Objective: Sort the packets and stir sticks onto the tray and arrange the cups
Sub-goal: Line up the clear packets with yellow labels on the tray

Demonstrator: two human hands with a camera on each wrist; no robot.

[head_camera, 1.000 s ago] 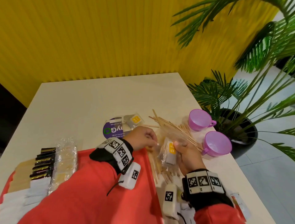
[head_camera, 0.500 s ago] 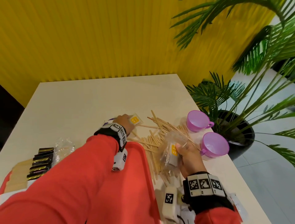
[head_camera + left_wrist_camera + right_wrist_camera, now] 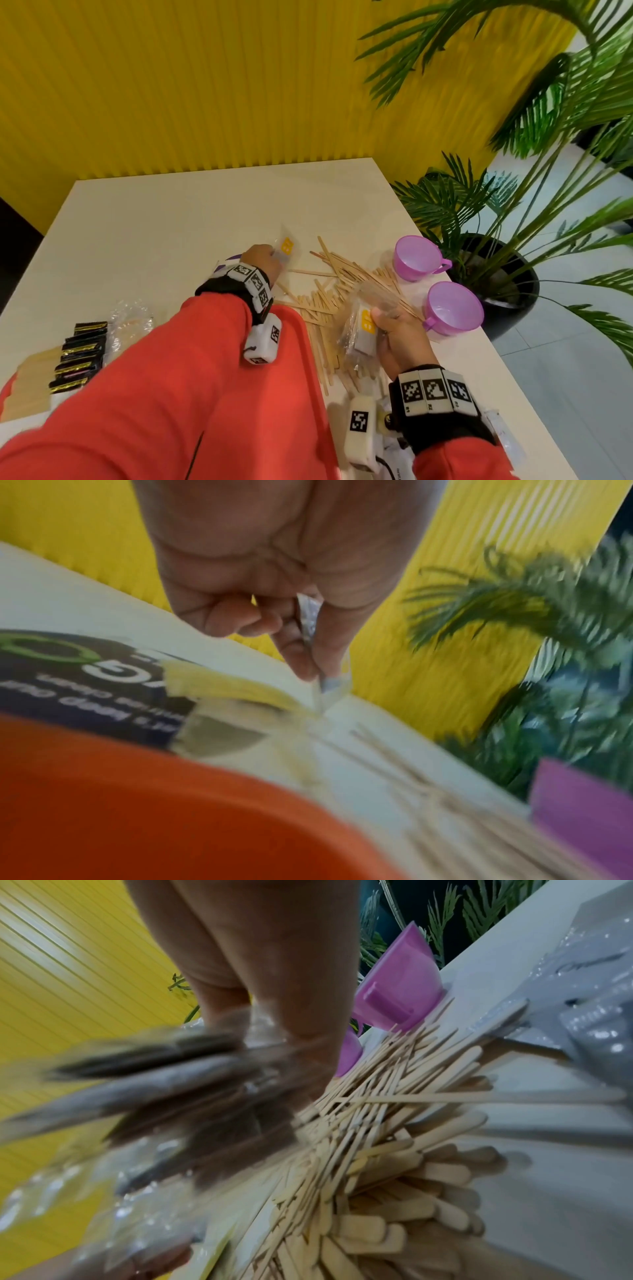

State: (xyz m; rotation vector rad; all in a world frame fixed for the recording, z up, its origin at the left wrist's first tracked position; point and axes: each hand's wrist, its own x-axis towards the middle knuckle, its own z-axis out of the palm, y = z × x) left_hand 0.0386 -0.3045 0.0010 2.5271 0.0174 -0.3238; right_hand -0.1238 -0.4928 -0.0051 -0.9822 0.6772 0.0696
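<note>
My left hand (image 3: pixel 274 256) reaches past the red tray (image 3: pixel 294 383) and pinches the edge of a clear packet with a yellow label (image 3: pixel 286 246). The left wrist view shows finger and thumb of the left hand (image 3: pixel 313 674) nipping the clear wrapper (image 3: pixel 329 688). My right hand (image 3: pixel 380 317) grips a bundle of the same clear packets (image 3: pixel 361 329) above the loose wooden stir sticks (image 3: pixel 329 294). Two purple cups (image 3: pixel 416 253) (image 3: pixel 454 308) stand right of the sticks. In the right wrist view the bundle (image 3: pixel 164 1085) is blurred above the sticks (image 3: pixel 394 1137).
Black packets (image 3: pixel 82 353), tan packets (image 3: pixel 30 387) and clear packets (image 3: pixel 132 318) lie at the tray's left end. A purple printed disc (image 3: pixel 85 677) lies under the left hand. More clear packets (image 3: pixel 599 1010) lie by my right wrist. A potted palm (image 3: pixel 496 274) stands off the table's right edge.
My left hand left the bundle, reached away to the far packet on the purple disc and pinched it. The right hand kept its bundle, almost still.
</note>
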